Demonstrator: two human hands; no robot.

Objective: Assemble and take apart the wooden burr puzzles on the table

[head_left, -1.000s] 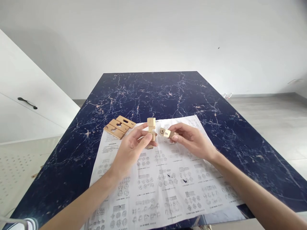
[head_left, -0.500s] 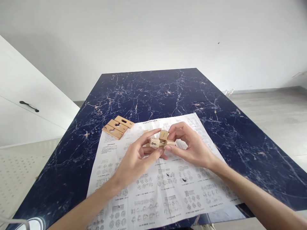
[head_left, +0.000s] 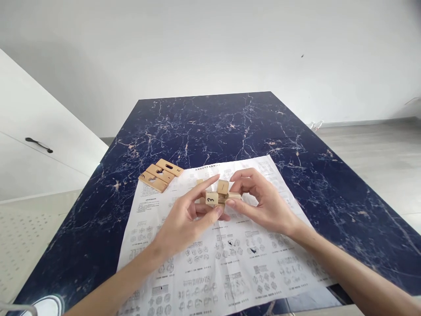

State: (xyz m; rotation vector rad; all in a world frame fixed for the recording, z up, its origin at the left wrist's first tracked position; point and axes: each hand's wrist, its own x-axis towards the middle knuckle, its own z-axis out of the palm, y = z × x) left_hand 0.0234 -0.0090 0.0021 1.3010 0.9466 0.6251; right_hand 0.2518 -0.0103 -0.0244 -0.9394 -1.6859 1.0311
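Observation:
A pale wooden burr puzzle of interlocking blocks is held between my two hands above the sheet; one block end bears a "3". My left hand grips it from the left, thumb in front and index finger stretched out behind. On the other side, my right hand pinches a block end between thumb and curled fingers. Part of the puzzle is hidden by the fingers. Beneath lies a creased paper instruction sheet printed with small puzzle diagrams. Several flat slotted wooden pieces with numbers lie side by side at its upper left corner.
The dark blue marbled table extends to the back, with a white wall behind it. A white cabinet with a black handle stands at left. At the bottom left corner is a round, shiny white object.
The upright block in the middle of the puzzle has tilted and shifted slightly down and left. My left index finger has lifted off it a little. Both hands still hold the puzzle.

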